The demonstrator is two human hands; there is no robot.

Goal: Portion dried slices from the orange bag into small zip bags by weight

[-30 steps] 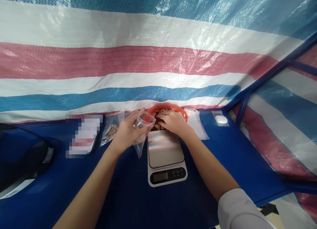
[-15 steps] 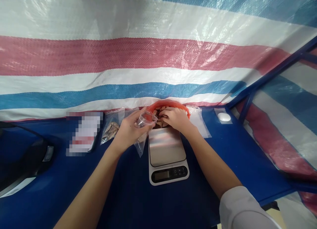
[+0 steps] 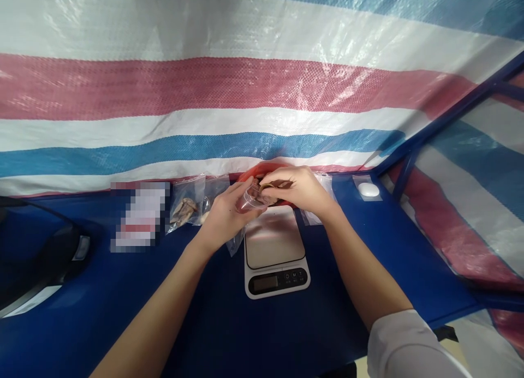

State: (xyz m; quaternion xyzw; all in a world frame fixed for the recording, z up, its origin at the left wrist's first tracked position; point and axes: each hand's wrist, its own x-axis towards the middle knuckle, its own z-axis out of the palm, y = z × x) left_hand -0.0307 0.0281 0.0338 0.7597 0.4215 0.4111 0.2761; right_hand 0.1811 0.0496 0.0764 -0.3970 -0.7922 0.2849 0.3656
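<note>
My left hand [image 3: 227, 214] is closed round a small clear plastic cup [image 3: 252, 197], tilted with its mouth toward the right. Pinched in my right hand [image 3: 297, 188] are brown dried slices [image 3: 273, 186], right at the cup's mouth; their exact kind is unclear. Behind both hands sits an orange-red basket [image 3: 266, 167], its contents mostly hidden by my fingers. A white kitchen scale [image 3: 275, 239] with a bare metal plate and a dark display lies in front of the basket.
Clear zip bags [image 3: 184, 211] with brown pieces lie left of my left hand. To the right are another clear bag [image 3: 313, 217] and a white oval object [image 3: 369, 190] on a small bag. A blurred-out flat item [image 3: 141, 217] and a black strapped object [image 3: 49, 258] occupy the left.
My right hand has lifted out of the basket with brown slices and come to the cup. My left hand has shifted slightly right, bringing the cup over the basket's front.
</note>
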